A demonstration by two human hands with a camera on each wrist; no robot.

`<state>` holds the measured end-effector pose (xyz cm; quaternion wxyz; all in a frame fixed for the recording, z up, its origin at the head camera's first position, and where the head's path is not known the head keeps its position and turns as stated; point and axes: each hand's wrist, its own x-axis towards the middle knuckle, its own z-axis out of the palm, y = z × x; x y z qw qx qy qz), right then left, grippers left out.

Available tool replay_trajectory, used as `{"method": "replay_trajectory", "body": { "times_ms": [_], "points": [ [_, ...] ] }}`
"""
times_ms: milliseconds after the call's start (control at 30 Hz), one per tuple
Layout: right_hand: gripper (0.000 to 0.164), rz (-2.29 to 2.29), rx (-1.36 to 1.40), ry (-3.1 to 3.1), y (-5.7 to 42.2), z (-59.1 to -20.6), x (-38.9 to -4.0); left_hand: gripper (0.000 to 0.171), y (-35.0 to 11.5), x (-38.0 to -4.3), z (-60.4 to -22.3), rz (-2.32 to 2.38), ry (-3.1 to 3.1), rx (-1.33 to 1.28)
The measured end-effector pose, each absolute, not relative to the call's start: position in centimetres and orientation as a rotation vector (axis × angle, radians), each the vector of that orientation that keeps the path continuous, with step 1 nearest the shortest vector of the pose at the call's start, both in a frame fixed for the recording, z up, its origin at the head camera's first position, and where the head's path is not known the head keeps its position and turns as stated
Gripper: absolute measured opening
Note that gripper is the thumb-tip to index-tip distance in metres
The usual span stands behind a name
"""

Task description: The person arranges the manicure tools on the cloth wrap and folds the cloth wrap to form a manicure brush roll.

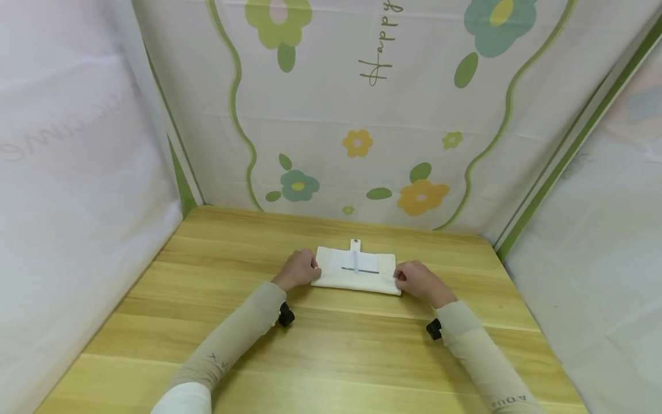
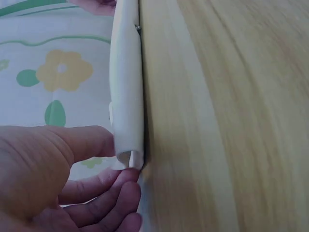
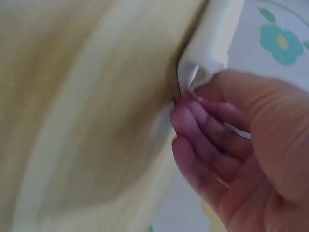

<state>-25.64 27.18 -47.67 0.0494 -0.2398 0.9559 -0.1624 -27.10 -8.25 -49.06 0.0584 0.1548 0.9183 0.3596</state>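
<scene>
A white, soft-looking folding case point(image 1: 357, 283) lies on the table, its near edge rolled or folded over. A narrow strap point(image 1: 355, 245) with a round snap sticks out at its far side. On its pale inner panel shows a thin dark line or stick point(image 1: 368, 271), too small to name, crossed by a translucent band. My left hand point(image 1: 299, 269) pinches the case's left end between thumb and fingers. At the opposite end, my right hand point(image 1: 420, 282) pinches it the same way. Both wrist views show the folded edge as a hollow tube, the case point(image 2: 126, 92) resting along the wood.
The wood-grain table point(image 1: 331, 356) runs up to a white flowered cloth wall point(image 1: 310, 115) behind the case. White cloth walls also stand at the left point(image 1: 77, 201) and right point(image 1: 595, 259). A small black device point(image 1: 286, 315) is worn at each wrist.
</scene>
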Motion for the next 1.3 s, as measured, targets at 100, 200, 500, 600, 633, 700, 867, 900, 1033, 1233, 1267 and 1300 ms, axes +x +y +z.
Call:
{"method": "replay_trajectory", "body": {
  "times_ms": [100,200,500,600,633,700,867,900,1033,1233,1267,1300],
  "points": [
    [0.008,-0.481,-0.721,2.977,26.7,-47.8,-25.4,0.034,-8.1,-27.1,-49.0,1.028,2.855,0.536],
    [0.015,-0.444,-0.806,3.014,26.4,-47.8,-25.4,0.013,-8.1,-27.3,-48.9,0.946,2.894,0.690],
    [0.025,-0.283,-1.128,2.835,26.1,-46.6,-25.5,0.020,-9.7,-27.6,-48.3,0.757,2.717,1.167],
    [0.019,-0.252,-1.185,2.775,26.2,-46.3,-25.0,0.020,-10.5,-27.3,-48.0,0.639,2.685,1.232],
    [0.017,-0.240,-1.193,2.767,26.2,-46.3,-24.9,0.020,-10.6,-27.1,-47.9,0.587,2.684,1.246],
    [0.014,-0.210,-1.206,2.781,26.3,-46.6,-24.5,0.021,-10.9,-26.8,-47.9,0.506,2.692,1.270],
    [0.013,-0.231,-1.168,2.885,27.0,-47.5,-24.1,0.016,-10.7,-26.4,-48.0,0.472,2.722,1.338],
    [0.012,-0.258,-1.168,2.899,27.2,-47.7,-24.1,0.015,-10.7,-26.4,-47.9,0.482,2.725,1.344],
    [0.017,-0.386,-1.129,2.900,28.0,-48.1,-24.6,0.012,-10.9,-26.9,-47.7,0.571,2.694,1.305],
    [0.027,-0.649,-0.906,2.822,29.2,-47.9,-26.1,0.019,-11.5,-28.6,-47.4,0.828,2.570,1.127],
    [0.028,-0.688,-0.866,2.808,29.3,-47.9,-26.4,0.020,-11.5,-28.9,-47.5,0.864,2.555,1.093],
    [0.027,-0.719,-0.830,2.799,29.5,-47.9,-26.7,0.021,-11.4,-29.4,-47.7,0.896,2.546,1.062]
  ]
}}
